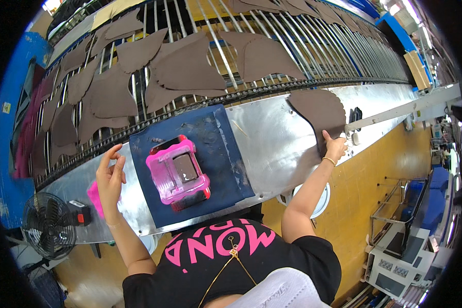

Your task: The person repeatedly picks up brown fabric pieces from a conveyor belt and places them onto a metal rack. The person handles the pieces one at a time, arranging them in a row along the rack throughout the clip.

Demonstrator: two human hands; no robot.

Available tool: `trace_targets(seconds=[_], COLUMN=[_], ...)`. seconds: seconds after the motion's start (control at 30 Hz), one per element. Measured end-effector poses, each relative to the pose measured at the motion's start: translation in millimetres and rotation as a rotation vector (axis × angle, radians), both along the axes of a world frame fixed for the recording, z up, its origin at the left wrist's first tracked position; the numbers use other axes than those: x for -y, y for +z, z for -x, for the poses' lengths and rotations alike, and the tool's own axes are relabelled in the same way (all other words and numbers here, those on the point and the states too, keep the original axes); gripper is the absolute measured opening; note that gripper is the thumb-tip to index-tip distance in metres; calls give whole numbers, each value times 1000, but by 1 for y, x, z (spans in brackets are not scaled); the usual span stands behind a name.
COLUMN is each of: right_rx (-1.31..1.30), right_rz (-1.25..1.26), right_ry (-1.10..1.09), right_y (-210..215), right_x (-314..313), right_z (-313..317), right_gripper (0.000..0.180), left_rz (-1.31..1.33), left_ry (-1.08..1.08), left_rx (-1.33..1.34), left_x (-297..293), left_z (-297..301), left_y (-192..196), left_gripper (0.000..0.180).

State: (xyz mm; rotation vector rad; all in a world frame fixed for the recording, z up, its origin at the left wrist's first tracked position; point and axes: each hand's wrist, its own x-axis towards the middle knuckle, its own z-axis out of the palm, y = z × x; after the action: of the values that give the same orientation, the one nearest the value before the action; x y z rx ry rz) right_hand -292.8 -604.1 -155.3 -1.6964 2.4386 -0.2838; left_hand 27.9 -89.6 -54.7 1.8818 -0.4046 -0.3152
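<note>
Reaching out to the right end of the metal bench [272, 149], my right hand [334, 149] has its fingers closed on the lower edge of a dark brown cut piece [318, 110] with a scalloped side, which lies flat near the bench's far edge, just below the roller conveyor [272, 51]. My left hand [110, 177] hovers over the left part of the bench with the fingers loosely spread and bent, gripping nothing; a bright pink scrap [94, 197] lies just beneath it near the bench's front edge. Between my hands, a dark blue mat [220, 154] covers the middle of the bench, and a pink plastic tool [177, 172] with a dark window and red ends sits on the mat's left half. More brown pieces [185, 66] of the same kind lie spread across the conveyor's rods behind the bench, some overlapping. A small black fan [49, 226] stands off the bench's left front corner, with a black and red gadget [79, 213] just beside it.
</note>
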Motion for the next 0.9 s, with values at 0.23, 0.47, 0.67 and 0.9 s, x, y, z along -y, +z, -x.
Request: trace_targets(seconds=[0.23,0.47,0.67,0.9], right_rx=[13,-10,51,469], right_rz=[-89,-12,249,466], right_ry=[3,138,480,692], right_y=[-1,-12,-21,118], right_x=[9,31,35,-53], right_z=[1,25,37,-3], right_gripper=[102,87,48,54], left_rz=[-8,-6,-58,-1], left_ry=[-11,-42,-24,-49], left_rx=[-22,-53,-1,81], left_x=[-4,-1,2,10], left_z=[4,5,8,6], left_y=[-5,-11,-1,26], left_gripper=[30,27,27,30])
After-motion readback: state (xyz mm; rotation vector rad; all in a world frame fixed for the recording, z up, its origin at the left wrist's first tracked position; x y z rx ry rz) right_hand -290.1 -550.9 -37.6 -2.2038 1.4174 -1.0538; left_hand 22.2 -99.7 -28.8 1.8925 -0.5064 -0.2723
